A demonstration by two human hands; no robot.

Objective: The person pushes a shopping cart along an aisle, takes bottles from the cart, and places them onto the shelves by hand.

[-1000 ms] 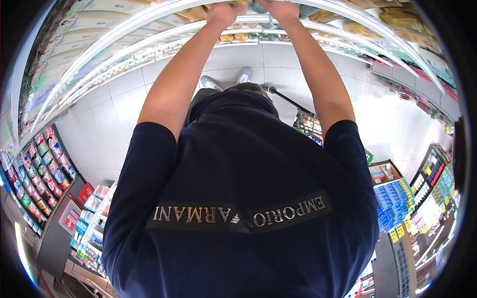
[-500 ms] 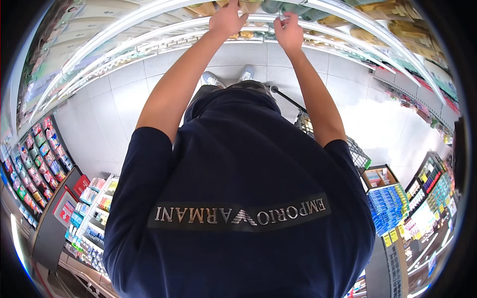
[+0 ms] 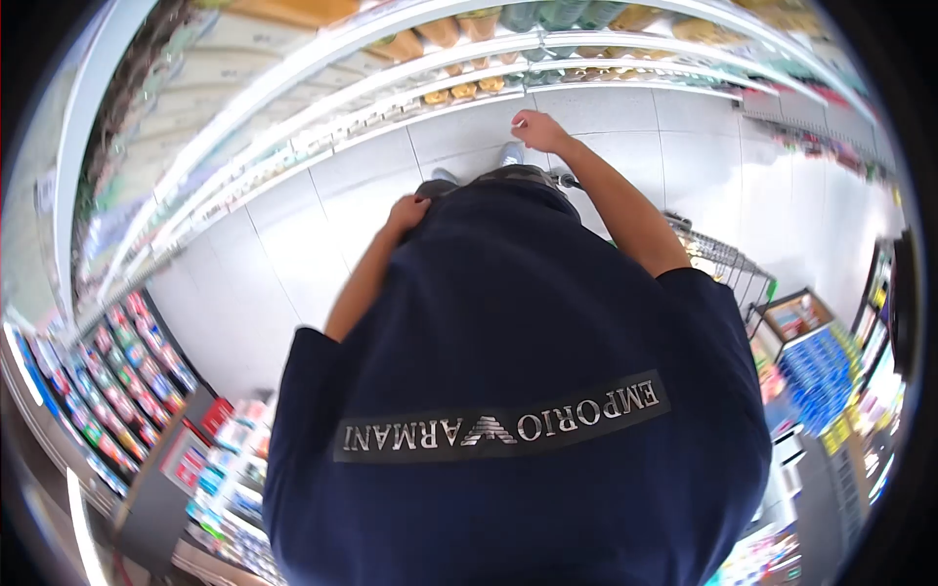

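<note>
1. My right hand (image 3: 540, 131) hangs in front of me over the pale tiled floor (image 3: 293, 259), its forearm reaching in from my right side.
2. The fingers of that hand are curled inward. A small pale spot shows at their tips, but I cannot tell whether I am pinching something thin or whether it is only glare.
3. My left hand (image 3: 408, 212) is drawn in low at my front, beside the dark grey trousers (image 3: 435, 188) and the edge of my navy T-shirt (image 3: 518, 322). I cannot tell whether its fingers are spread, pressed together or gripping the cloth.
4. Ahead of my right hand, and apart from it, stand the amber packages (image 3: 463, 91), in a short row along a low shelf. More of them sit higher up, next to the green bottles (image 3: 562, 15), behind curved white shelf rails (image 3: 535, 41).
5. One of my light grey shoes (image 3: 510, 153) shows just below my right hand; the other is partly hidden by my clothing.
6. A wire shopping trolley (image 3: 723, 256) with a green corner stands to my right, partly behind my arm.
7. Beyond it is a display of blue boxes (image 3: 819, 381), blurred.
8. Off to my left, a rack of colourful packets (image 3: 132, 376) leans away at a slant.
9. Across my chest runs a dark band (image 3: 498, 427) lettered EMPORIO ARMANI, upside down to me.
</note>
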